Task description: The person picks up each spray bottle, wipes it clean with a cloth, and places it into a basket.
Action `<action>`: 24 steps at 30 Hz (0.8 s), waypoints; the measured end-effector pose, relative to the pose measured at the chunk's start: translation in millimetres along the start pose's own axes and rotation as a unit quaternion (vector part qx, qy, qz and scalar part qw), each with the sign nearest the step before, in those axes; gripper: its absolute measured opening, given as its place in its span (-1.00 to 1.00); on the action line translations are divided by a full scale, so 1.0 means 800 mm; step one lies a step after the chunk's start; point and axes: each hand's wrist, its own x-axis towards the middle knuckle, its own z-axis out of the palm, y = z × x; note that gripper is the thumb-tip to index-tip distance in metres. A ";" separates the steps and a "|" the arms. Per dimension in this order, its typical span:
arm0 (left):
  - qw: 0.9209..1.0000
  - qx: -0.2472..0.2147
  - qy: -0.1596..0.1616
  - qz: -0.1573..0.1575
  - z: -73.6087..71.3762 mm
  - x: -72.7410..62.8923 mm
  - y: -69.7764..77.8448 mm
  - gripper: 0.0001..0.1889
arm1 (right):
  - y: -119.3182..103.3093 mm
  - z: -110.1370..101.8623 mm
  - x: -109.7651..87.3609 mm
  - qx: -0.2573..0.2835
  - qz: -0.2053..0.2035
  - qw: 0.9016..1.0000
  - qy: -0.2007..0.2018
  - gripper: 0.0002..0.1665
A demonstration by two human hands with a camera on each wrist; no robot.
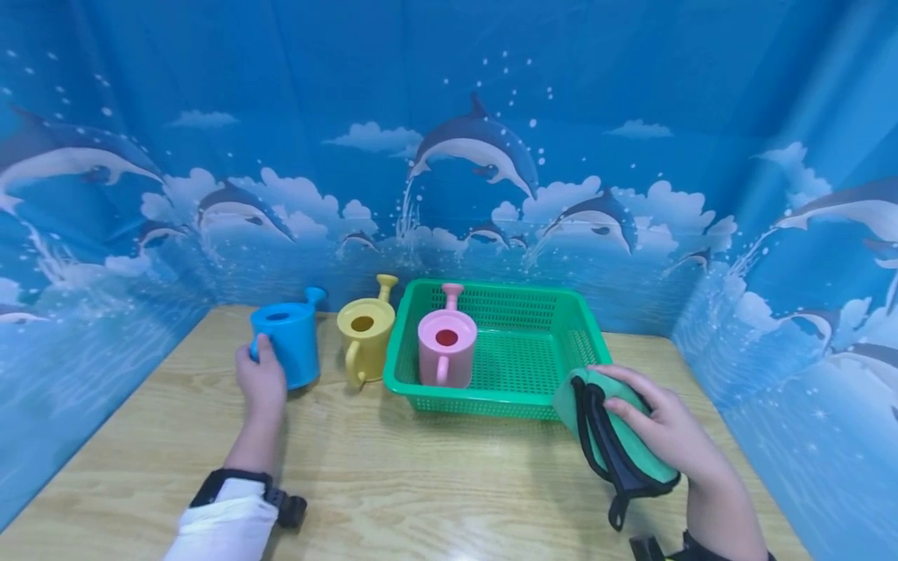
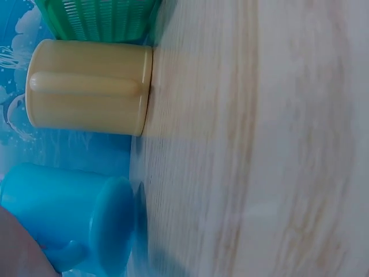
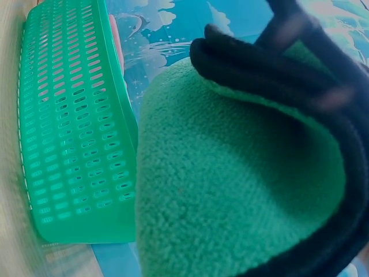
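At the left, my left hand (image 1: 263, 383) grips the handle of a blue watering can (image 1: 296, 347). In the left wrist view this blue can (image 2: 63, 202) leans a little, and a shadow lies beside its base; whether it touches the table I cannot tell. My right hand (image 1: 669, 428) holds a folded green cloth (image 1: 634, 446) with black edging and a hanging loop, thumb on the near side. The cloth is just in front of the green basket's (image 1: 484, 395) right front corner, overlapping it in the head view. A pink watering can (image 1: 457, 365) stands upright inside the basket's left part.
Between the blue can and the basket stands a yellow watering can (image 1: 374, 351), upright, its handle facing me. Under everything is a light wood-grain table (image 1: 393, 483). A blue curtain (image 1: 316, 101) with dolphins encloses the back and both sides.
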 end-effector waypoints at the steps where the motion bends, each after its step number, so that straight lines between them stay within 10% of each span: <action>1: 1.000 -0.009 0.005 -0.004 0.000 -0.001 0.001 -0.34 | 0.000 0.000 0.000 -0.002 0.000 1.000 0.000 -0.53; 10: 0.993 -0.104 0.047 -0.017 0.001 -0.021 0.020 -0.37 | 0.000 0.000 0.001 -0.005 0.002 1.000 -0.005 -0.52; 24: 0.978 -0.180 0.085 0.053 0.005 -0.044 0.054 -0.84 | -0.001 0.001 0.001 0.002 0.008 1.000 -0.006 -0.53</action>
